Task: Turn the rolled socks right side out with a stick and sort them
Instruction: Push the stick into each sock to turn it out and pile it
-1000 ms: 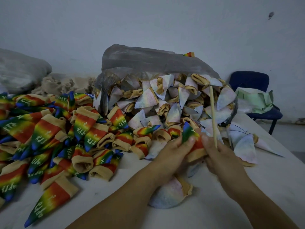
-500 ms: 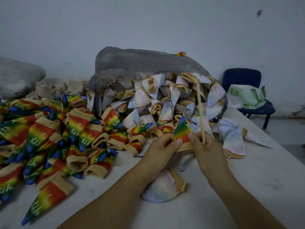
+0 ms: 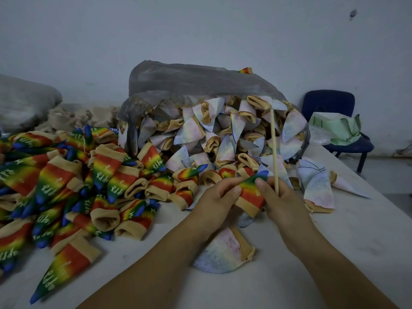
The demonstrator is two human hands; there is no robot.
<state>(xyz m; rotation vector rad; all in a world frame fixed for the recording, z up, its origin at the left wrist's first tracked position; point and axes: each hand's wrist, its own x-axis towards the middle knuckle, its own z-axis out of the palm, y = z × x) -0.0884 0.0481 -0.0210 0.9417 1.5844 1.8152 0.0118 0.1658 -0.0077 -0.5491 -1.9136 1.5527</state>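
A rainbow sock (image 3: 250, 192) with a tan cuff is held over the table between both hands. My left hand (image 3: 214, 204) pinches its left edge. My right hand (image 3: 281, 201) pinches its blue tip with the thumb and also grips a thin wooden stick (image 3: 274, 150) that points up. Pale inside-out socks (image 3: 223, 139) spill from a grey plastic bag (image 3: 191, 81) behind. Turned rainbow socks (image 3: 66, 188) lie heaped on the left. One pale sock (image 3: 223, 253) lies under my wrists.
The white table (image 3: 356, 241) runs off to the right, where two pale socks (image 3: 318, 188) lie. A blue chair (image 3: 334, 123) with green paper stands at the back right. A grey sack (image 3: 24, 101) and beige cloth sit at the back left.
The sock has come out further: more of its red and tan cuff shows between my hands. Both hands stay close together with the stick upright.
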